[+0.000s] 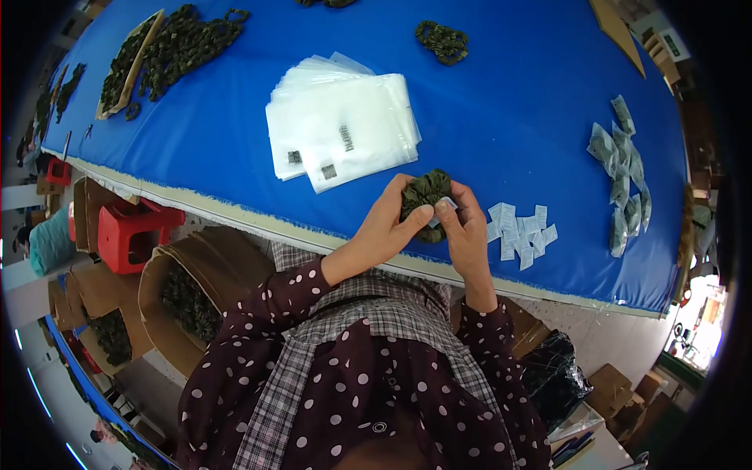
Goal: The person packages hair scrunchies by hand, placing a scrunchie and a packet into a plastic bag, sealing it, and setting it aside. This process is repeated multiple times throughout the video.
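Observation:
A dark green gathered scrunchie (427, 188) is held between both hands above the near edge of the table. My left hand (385, 227) grips its left side, thumb across the front. On the other side, my right hand (468, 235) has its fingers wrapped behind the scrunchie. Its thumb presses a small white label (448, 203) against the fabric. Just right of my right hand lie loose printed paper labels (521, 233). Beyond my left hand is a fanned stack of clear printed plastic bags (360, 129).
Filled bags (624, 172) lie at the right of the blue table (517, 117). A green bundle (442, 41) rests at the back; a heap of scrunchies (188, 51) lies far left. Below the edge are a red stool (133, 231) and an open cardboard box (227, 262).

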Tool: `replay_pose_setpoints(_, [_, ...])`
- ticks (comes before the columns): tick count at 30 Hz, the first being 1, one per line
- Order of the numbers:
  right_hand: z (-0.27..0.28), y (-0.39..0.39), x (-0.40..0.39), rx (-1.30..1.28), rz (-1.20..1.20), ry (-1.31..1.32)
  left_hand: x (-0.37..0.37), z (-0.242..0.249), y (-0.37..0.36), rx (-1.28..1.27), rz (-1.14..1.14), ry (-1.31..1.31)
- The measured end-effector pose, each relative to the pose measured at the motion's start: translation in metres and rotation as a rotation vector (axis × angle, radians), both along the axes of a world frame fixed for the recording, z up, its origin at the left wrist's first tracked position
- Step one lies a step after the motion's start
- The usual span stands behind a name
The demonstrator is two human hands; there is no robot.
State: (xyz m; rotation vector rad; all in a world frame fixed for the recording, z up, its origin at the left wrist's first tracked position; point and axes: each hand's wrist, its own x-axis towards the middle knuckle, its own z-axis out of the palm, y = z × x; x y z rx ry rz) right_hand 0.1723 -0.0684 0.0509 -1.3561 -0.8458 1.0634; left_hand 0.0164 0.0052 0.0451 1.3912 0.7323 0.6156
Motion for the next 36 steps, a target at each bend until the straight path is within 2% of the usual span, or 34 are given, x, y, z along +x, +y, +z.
replay_pose_setpoints(3, [-0.005,-0.010,0.012,-0.089,-0.006,0.006,0.003,-0.001,0.006,0.642,0.090,0.328])
replay_pose_setpoints(4, [-0.006,-0.013,0.017,-0.090,-0.007,0.008,0.002,-0.005,0.008,0.641,0.089,0.329])
replay_pose_setpoints(8, [-0.009,-0.020,0.036,-0.090,-0.107,-0.102,-0.014,-0.029,0.020,1.104,0.177,0.578])
replay_pose_setpoints(14, [-0.001,-0.015,0.034,-0.090,-0.079,-0.059,-0.047,-0.029,-0.011,0.985,0.089,0.433])
replay_pose_setpoints(18, [-0.016,0.003,0.000,-0.003,-0.032,-0.002,-0.027,-0.027,-0.007,0.744,0.271,0.505])
replay_pose_setpoints(19, [-0.020,0.004,-0.002,-0.003,-0.033,-0.003,-0.023,-0.028,-0.006,0.743,0.271,0.503])
replay_pose_setpoints(23, [-0.038,0.006,-0.008,-0.085,-0.122,-0.517,-0.013,-0.034,-0.001,0.742,0.374,0.582])
replay_pose_setpoints(36, [-0.040,0.006,-0.003,-0.112,-0.115,-0.484,-0.016,-0.042,0.005,0.863,0.389,0.571])
